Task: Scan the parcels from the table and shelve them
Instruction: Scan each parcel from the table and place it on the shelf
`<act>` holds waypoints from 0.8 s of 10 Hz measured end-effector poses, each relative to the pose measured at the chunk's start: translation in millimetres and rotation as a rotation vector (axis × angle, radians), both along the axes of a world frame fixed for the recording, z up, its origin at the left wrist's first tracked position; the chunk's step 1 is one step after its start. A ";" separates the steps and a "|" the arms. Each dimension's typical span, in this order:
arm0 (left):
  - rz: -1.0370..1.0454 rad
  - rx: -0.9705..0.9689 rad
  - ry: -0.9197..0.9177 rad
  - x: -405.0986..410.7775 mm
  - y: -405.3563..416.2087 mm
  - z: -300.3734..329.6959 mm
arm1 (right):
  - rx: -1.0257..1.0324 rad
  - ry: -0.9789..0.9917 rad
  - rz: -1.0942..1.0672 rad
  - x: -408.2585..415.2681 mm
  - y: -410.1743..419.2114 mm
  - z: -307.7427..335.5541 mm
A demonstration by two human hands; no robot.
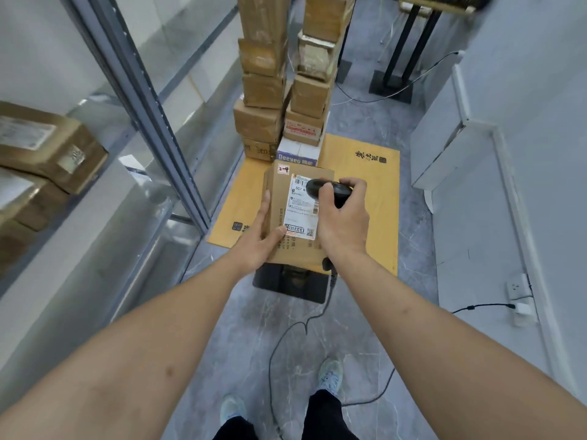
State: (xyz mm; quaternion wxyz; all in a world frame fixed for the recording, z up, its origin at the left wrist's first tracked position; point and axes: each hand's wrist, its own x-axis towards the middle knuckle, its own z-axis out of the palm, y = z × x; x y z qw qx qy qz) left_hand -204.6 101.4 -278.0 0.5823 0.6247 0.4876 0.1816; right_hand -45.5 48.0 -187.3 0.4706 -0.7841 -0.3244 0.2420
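Left hand point(259, 241) cupped the near left corner of the box point(297, 214), held over the yellow table point(378, 198). Right hand point(344, 214) gripped the scanner point(330, 190), its head over the box's label point(301, 206). Two box stacks point(282, 90) stood at the table's far edge

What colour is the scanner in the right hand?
Black. The scanner shows best in the head view, gripped by the right hand.
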 end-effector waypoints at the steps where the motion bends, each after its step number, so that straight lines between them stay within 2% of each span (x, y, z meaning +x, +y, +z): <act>1: 0.002 0.048 -0.030 -32.4 6.5 18.0 | 0.049 -0.003 0.019 -22.0 1.8 28.7; 5: 0.134 0.141 -0.011 -120.3 -3.0 91.3 | 0.150 0.012 0.123 -95.7 0.1 102.0; 7: 0.305 0.162 -0.039 -145.6 -12.3 111.7 | 0.209 -0.077 0.329 -121.8 14.5 119.5; 8: 0.420 0.185 -0.021 -169.0 -16.0 109.4 | 0.212 -0.099 0.497 -139.2 22.6 122.8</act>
